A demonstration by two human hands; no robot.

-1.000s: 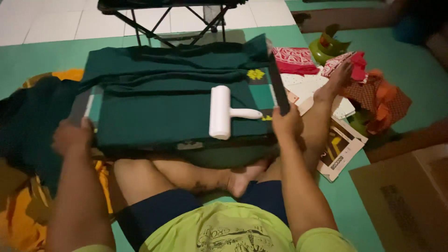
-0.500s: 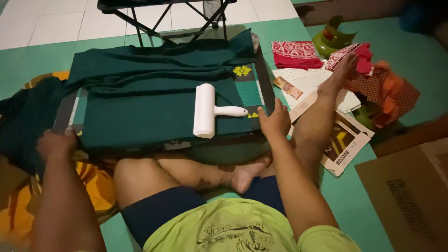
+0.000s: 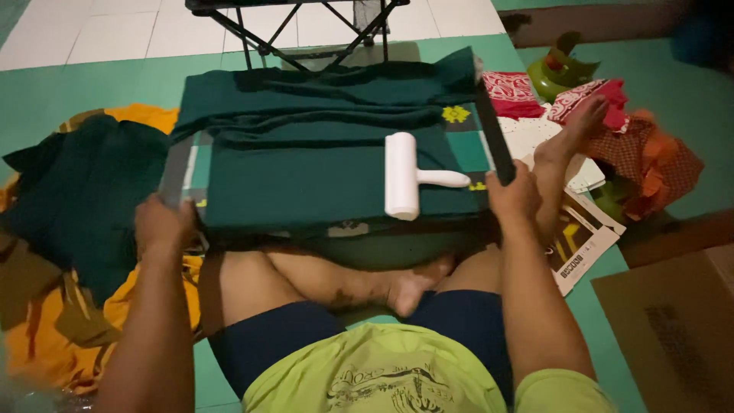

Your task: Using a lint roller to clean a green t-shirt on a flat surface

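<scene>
A flat board lies over my lap, covered by folded dark green cloth. My left hand grips the board's near left corner. My right hand grips the dark right edge of the board. A white lint roller rests on the cloth near the right side, its handle pointing right toward my right hand. A small yellow motif shows on the cloth at the far right.
A dark green garment and orange cloth lie on the left. Red patterned fabrics, papers and a green object sit on the right. A cardboard box is at the lower right. Black folding legs stand behind.
The view has shifted: the board and cloth now sit more to the middle. My hands have stayed on the board's left corner and right edge. The roller still lies on the cloth.
</scene>
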